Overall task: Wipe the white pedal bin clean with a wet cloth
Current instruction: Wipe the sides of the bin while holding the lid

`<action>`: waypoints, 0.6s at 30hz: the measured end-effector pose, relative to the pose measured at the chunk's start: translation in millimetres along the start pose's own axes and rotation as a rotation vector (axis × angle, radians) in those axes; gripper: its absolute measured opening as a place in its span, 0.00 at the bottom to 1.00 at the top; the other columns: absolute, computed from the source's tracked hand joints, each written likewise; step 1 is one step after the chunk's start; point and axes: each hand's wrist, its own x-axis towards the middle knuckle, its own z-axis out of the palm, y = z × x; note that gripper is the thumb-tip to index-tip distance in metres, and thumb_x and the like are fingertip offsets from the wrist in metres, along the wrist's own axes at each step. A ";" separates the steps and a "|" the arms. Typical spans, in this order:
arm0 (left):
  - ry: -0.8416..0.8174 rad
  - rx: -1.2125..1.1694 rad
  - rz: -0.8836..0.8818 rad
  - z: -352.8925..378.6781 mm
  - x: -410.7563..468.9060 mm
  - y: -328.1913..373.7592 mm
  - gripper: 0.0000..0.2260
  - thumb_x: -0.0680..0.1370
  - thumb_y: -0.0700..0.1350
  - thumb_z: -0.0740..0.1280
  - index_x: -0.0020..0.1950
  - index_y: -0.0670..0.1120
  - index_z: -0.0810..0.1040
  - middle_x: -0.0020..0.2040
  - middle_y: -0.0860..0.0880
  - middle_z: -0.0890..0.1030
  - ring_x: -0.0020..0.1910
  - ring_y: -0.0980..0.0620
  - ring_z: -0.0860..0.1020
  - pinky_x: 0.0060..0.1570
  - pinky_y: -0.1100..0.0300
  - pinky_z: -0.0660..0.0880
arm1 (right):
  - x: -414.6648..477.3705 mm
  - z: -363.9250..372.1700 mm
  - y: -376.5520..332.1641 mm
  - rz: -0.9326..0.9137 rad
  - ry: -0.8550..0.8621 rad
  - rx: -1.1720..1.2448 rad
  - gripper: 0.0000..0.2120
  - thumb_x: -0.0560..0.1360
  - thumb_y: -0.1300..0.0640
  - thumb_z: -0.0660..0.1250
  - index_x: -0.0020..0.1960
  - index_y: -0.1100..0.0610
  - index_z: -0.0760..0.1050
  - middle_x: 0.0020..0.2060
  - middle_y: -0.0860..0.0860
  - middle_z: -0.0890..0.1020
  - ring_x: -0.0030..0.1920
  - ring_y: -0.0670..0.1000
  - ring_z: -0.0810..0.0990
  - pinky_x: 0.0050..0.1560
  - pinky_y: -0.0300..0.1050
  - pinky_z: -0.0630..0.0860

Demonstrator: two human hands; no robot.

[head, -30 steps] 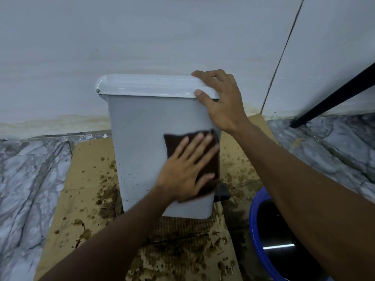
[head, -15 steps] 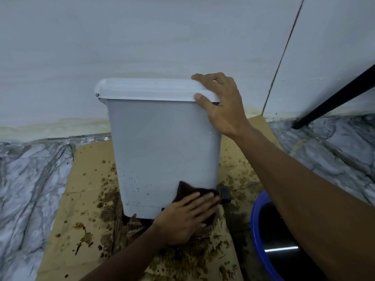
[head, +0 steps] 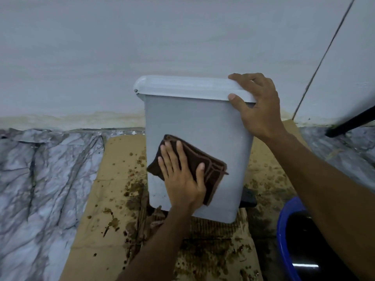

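Note:
The white pedal bin point(head: 194, 120) stands tilted on stained cardboard against the wall, its lid closed. My left hand point(head: 180, 177) lies flat on a dark brown cloth point(head: 205, 165) and presses it against the lower left of the bin's front face. My right hand point(head: 257, 106) grips the lid's right corner, thumb on the front edge. The black pedal point(head: 247, 197) shows at the bin's lower right. A few small specks remain near the bin's bottom left.
Brown-stained cardboard point(head: 113, 199) covers the marble floor point(head: 40, 179) under the bin. A blue basin point(head: 284, 236) of dark water sits at the lower right, under my right forearm. A black bar point(head: 353, 122) slants down by the right wall.
My left hand has slid the cloth from the bin's bottom right edge up and left to the middle of the front face. My right hand has stayed on the lid corner.

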 end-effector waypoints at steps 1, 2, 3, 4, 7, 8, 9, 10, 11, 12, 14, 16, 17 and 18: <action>-0.034 0.009 -0.026 2.1 -19.6 -2.2 0.34 0.85 0.60 0.51 0.84 0.41 0.48 0.85 0.40 0.45 0.84 0.38 0.46 0.81 0.39 0.45 | 0.0 0.7 0.2 -0.006 0.006 -0.006 0.19 0.77 0.50 0.68 0.67 0.49 0.78 0.60 0.51 0.78 0.64 0.54 0.72 0.64 0.47 0.70; -0.066 0.025 -0.023 4.2 -33.3 -3.7 0.34 0.85 0.60 0.51 0.84 0.41 0.47 0.85 0.40 0.45 0.83 0.38 0.46 0.80 0.39 0.45 | -0.1 1.5 0.4 -0.013 0.010 -0.015 0.19 0.77 0.50 0.68 0.67 0.50 0.78 0.60 0.51 0.78 0.64 0.54 0.72 0.63 0.44 0.69; -0.086 0.043 0.003 6.6 -39.7 -4.8 0.34 0.86 0.61 0.50 0.84 0.41 0.47 0.85 0.40 0.45 0.83 0.37 0.46 0.80 0.39 0.44 | -0.5 2.0 0.8 -0.017 0.012 -0.023 0.19 0.77 0.50 0.68 0.67 0.50 0.78 0.60 0.52 0.78 0.63 0.55 0.72 0.62 0.42 0.68; -0.093 0.060 0.047 8.5 -37.5 -5.5 0.34 0.86 0.61 0.50 0.85 0.42 0.47 0.85 0.40 0.45 0.83 0.37 0.46 0.81 0.40 0.43 | -0.7 1.9 1.0 -0.018 0.011 -0.030 0.19 0.77 0.50 0.67 0.67 0.50 0.78 0.61 0.52 0.78 0.64 0.55 0.72 0.62 0.41 0.67; -0.062 0.077 0.219 5.7 4.7 -4.3 0.34 0.85 0.61 0.51 0.85 0.44 0.47 0.85 0.40 0.47 0.83 0.38 0.47 0.81 0.41 0.42 | -0.4 0.9 0.6 -0.008 0.001 -0.018 0.20 0.76 0.50 0.67 0.67 0.50 0.78 0.61 0.51 0.78 0.64 0.55 0.72 0.63 0.41 0.67; -0.041 0.073 0.241 2.6 22.9 -4.6 0.34 0.85 0.62 0.51 0.85 0.44 0.48 0.85 0.41 0.47 0.84 0.38 0.47 0.81 0.41 0.42 | 0.3 0.9 0.2 -0.006 -0.001 -0.010 0.20 0.76 0.50 0.67 0.67 0.50 0.78 0.61 0.51 0.78 0.64 0.55 0.71 0.63 0.41 0.67; -0.015 0.071 0.235 -1.2 39.6 -5.3 0.34 0.85 0.62 0.51 0.85 0.44 0.48 0.85 0.40 0.48 0.84 0.39 0.47 0.81 0.41 0.42 | 0.6 1.3 -0.3 -0.008 -0.002 -0.009 0.20 0.76 0.50 0.67 0.67 0.50 0.78 0.61 0.51 0.78 0.64 0.55 0.71 0.63 0.41 0.67; 0.018 0.068 0.210 -4.4 53.5 -6.2 0.34 0.85 0.61 0.52 0.85 0.43 0.50 0.85 0.40 0.49 0.84 0.39 0.47 0.81 0.41 0.43 | 0.5 1.6 -0.7 -0.015 -0.002 -0.016 0.20 0.76 0.50 0.68 0.67 0.50 0.78 0.61 0.51 0.78 0.64 0.55 0.72 0.63 0.41 0.67; 0.052 0.060 0.175 -6.9 62.6 -7.5 0.34 0.85 0.61 0.52 0.84 0.42 0.51 0.84 0.39 0.49 0.84 0.39 0.47 0.81 0.40 0.44 | 0.1 1.8 -0.8 -0.025 -0.002 -0.028 0.21 0.76 0.49 0.68 0.68 0.50 0.78 0.61 0.51 0.78 0.64 0.55 0.72 0.63 0.41 0.67; 0.077 0.048 0.133 -8.1 65.5 -8.8 0.34 0.85 0.61 0.52 0.84 0.41 0.51 0.84 0.39 0.50 0.84 0.39 0.47 0.81 0.40 0.44 | -1.0 1.9 -0.8 -0.037 -0.002 -0.041 0.22 0.75 0.48 0.69 0.68 0.50 0.78 0.62 0.51 0.78 0.65 0.55 0.72 0.63 0.42 0.68; 0.107 0.019 0.027 -6.8 54.5 -11.2 0.34 0.85 0.60 0.52 0.84 0.40 0.51 0.84 0.38 0.49 0.84 0.40 0.46 0.81 0.41 0.45 | -3.2 1.8 0.1 -0.059 0.005 -0.055 0.23 0.74 0.47 0.72 0.68 0.50 0.77 0.62 0.52 0.78 0.64 0.55 0.73 0.63 0.44 0.70; 0.117 -0.014 -0.142 -2.2 24.7 -12.4 0.34 0.85 0.59 0.53 0.84 0.40 0.51 0.84 0.39 0.48 0.84 0.40 0.46 0.81 0.40 0.46 | -3.2 2.1 1.3 -0.065 0.011 -0.059 0.24 0.74 0.47 0.73 0.68 0.50 0.78 0.62 0.52 0.78 0.64 0.55 0.73 0.63 0.43 0.70; 0.109 -0.029 -0.234 0.6 5.7 -11.8 0.34 0.85 0.58 0.53 0.84 0.40 0.50 0.84 0.39 0.47 0.84 0.40 0.45 0.81 0.39 0.47 | -2.5 2.6 1.6 -0.066 0.012 -0.061 0.24 0.74 0.47 0.73 0.68 0.51 0.78 0.62 0.52 0.78 0.64 0.55 0.73 0.63 0.42 0.69; 0.094 -0.037 -0.314 3.6 -13.6 -9.4 0.34 0.85 0.58 0.53 0.84 0.39 0.49 0.85 0.39 0.46 0.84 0.40 0.44 0.80 0.38 0.48 | -1.8 3.3 2.1 -0.068 0.017 -0.063 0.24 0.74 0.47 0.73 0.68 0.51 0.78 0.62 0.52 0.78 0.64 0.56 0.73 0.62 0.42 0.69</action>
